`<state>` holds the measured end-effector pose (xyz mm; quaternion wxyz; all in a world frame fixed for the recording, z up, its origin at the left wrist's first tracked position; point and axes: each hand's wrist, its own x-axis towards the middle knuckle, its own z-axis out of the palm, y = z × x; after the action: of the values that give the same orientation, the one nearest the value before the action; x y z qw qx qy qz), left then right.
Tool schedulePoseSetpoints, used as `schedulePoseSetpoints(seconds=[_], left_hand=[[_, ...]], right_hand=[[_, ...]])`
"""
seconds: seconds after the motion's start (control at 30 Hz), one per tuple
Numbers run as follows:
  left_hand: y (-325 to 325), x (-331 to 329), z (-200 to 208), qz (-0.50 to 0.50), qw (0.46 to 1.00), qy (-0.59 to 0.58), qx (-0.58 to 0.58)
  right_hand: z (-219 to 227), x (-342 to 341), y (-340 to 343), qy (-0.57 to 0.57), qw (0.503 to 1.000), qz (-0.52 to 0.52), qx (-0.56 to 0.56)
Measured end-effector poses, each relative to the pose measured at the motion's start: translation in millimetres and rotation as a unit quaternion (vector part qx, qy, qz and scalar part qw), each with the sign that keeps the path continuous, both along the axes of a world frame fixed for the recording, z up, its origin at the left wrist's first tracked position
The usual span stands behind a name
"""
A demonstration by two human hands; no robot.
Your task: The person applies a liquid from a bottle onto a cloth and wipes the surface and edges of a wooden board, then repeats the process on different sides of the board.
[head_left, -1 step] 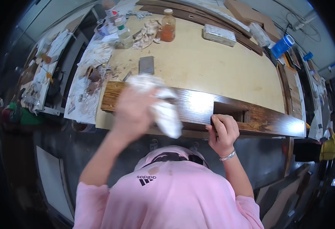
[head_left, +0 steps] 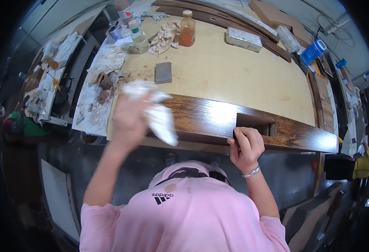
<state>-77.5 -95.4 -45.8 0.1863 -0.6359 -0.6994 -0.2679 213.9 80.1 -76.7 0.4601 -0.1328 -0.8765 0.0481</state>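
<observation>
A long, glossy dark-brown wooden board point(head_left: 195, 112) lies along the near edge of the workbench, with a rectangular cutout point(head_left: 253, 122) right of its middle. Over the board's left end, my left hand point(head_left: 129, 119) grips a white cloth point(head_left: 160, 119), which hangs past the near edge; both are blurred and hide that end. My right hand point(head_left: 247, 145) pinches the board's near edge beside the cutout, thumb below and fingers on top. A small grey sanding pad point(head_left: 163, 72) lies behind the board, close to the cloth.
On the pale bench top point(head_left: 235, 73) stand a jar of orange liquid point(head_left: 187, 31) and a clear bottle point(head_left: 139, 40), with a crumpled rag point(head_left: 165, 38) between them. A wrapped block point(head_left: 243, 40) and dark wooden strips point(head_left: 218, 21) lie at the back. A blue jug point(head_left: 313, 51) stands far right.
My left hand has moved left along the board with the cloth, uncovering more of the glossy surface. My right hand stays at the same spot by the cutout.
</observation>
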Motion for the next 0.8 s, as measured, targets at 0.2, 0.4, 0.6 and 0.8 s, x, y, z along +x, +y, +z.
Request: schedulePoseSetpoints(seconds=[0.2,0.4,0.6,0.8], left_hand=[[-54.4,-43.7,39.2,0.219,0.931,-0.287,0.059],[68.5,84.6,29.3,-0.118,0.991,-0.041,-0.051],[12.4,-78.4,30.4,0.195,0.938,-0.139,-0.252],[41.2,-1.2,44.9,-0.028,1.000,0.013,-0.004]], right_hand=[[-6.1,-12.4,-1.9,0.004,1.000,0.006,0.007],[-13.5,-12.5,2.7,-0.001,0.996,-0.056,0.070],[-11.2,-18.6,2.4,0.012,0.996,-0.050,0.067],[-10.3,-12.7,-2.3,0.002,0.996,-0.059,0.062]])
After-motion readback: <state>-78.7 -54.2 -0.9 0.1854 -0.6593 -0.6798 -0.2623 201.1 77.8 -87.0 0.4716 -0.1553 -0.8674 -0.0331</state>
